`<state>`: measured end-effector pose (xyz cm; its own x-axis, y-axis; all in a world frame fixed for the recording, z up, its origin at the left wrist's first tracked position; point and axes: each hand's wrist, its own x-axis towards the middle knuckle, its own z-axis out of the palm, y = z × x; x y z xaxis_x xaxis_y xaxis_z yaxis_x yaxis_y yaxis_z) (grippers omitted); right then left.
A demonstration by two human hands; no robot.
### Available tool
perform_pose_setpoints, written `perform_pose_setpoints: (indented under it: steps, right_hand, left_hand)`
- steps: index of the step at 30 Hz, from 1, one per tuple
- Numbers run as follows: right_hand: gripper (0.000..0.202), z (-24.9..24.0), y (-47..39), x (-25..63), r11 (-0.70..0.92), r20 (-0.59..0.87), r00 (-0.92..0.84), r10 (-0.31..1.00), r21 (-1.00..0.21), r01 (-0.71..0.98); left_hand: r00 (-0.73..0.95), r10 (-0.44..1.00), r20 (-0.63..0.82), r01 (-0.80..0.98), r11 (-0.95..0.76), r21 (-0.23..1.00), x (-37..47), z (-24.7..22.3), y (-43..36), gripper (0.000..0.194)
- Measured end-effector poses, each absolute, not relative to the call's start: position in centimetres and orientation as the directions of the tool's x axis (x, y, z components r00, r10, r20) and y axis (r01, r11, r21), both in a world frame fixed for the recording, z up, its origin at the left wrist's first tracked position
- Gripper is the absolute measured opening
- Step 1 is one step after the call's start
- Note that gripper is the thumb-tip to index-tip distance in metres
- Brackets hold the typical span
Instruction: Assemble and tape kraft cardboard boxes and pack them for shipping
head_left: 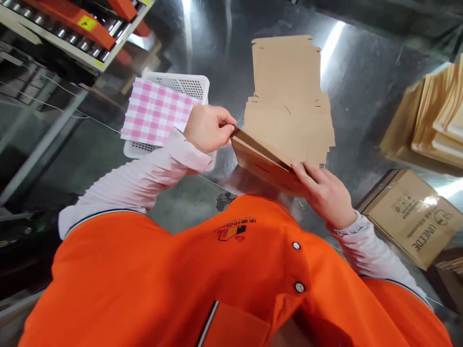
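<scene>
Between my hands a brown cardboard box (pixel 264 166), partly folded and slim, is tilted above the near edge of the metal table. My left hand (pixel 210 127) pinches its left corner between thumb and fingers. At the other end, my right hand (pixel 325 193) grips the right corner, thumb on top; some of its fingers are hidden. Just beyond lie flat cardboard blanks (pixel 289 115) with slots and tabs. A pink-and-white checked packet (pixel 159 111) rests on a white perforated basket (pixel 197 86), to the left of my left hand.
Stacked padded envelopes (pixel 439 115) stand in a carton at the right. Nearer, a printed cardboard box (pixel 415 217) sits right of my right arm. A roller conveyor (pixel 72 36) with orange bars is at upper left. The shiny metal table (pixel 224 53) extends away from me.
</scene>
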<state>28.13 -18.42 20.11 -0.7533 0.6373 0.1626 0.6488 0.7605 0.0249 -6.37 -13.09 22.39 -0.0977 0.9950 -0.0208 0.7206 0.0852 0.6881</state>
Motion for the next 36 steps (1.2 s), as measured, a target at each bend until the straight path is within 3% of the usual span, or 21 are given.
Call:
perform_pose_setpoints:
  steps: [4, 9, 23, 28, 32, 36]
  right_hand:
    - [0.061, 20.3, -18.3, 28.0, 0.772, 0.179, -0.767, 0.617, 0.050, 0.633]
    - [0.058, 20.4, -17.8, 27.9, 0.768, 0.178, -0.765, 0.619, 0.066, 0.637]
    - [0.055, 20.5, -18.1, 27.8, 0.745, 0.166, -0.739, 0.653, 0.034, 0.666]
    - [0.060, 20.5, -18.1, 27.9, 0.746, 0.142, -0.739, 0.658, 0.012, 0.666]
    - [0.066, 20.4, -18.2, 27.8, 0.726, 0.113, -0.722, 0.682, 0.013, 0.688]
    - [0.058, 20.5, -18.1, 27.6, 0.713, 0.140, -0.717, 0.683, 0.085, 0.696]
  left_hand:
    - [-0.080, 0.995, -0.064, 0.731, 0.102, 0.675, -6.1, 22.7, -12.9, 0.026]
    - [0.034, 0.996, 0.083, 0.877, -0.069, 0.475, -6.6, 22.1, -12.5, 0.027]
    - [0.073, 0.989, 0.128, 0.832, -0.131, 0.539, -7.4, 21.4, -12.7, 0.024]
    - [0.075, 0.983, 0.171, 0.873, -0.147, 0.465, -7.2, 20.8, -13.0, 0.023]
    - [0.055, 0.971, 0.232, 0.854, -0.166, 0.493, -7.6, 19.2, -13.5, 0.020]
    - [0.190, 0.922, 0.338, 0.856, -0.324, 0.402, -8.7, 17.3, -14.4, 0.020]
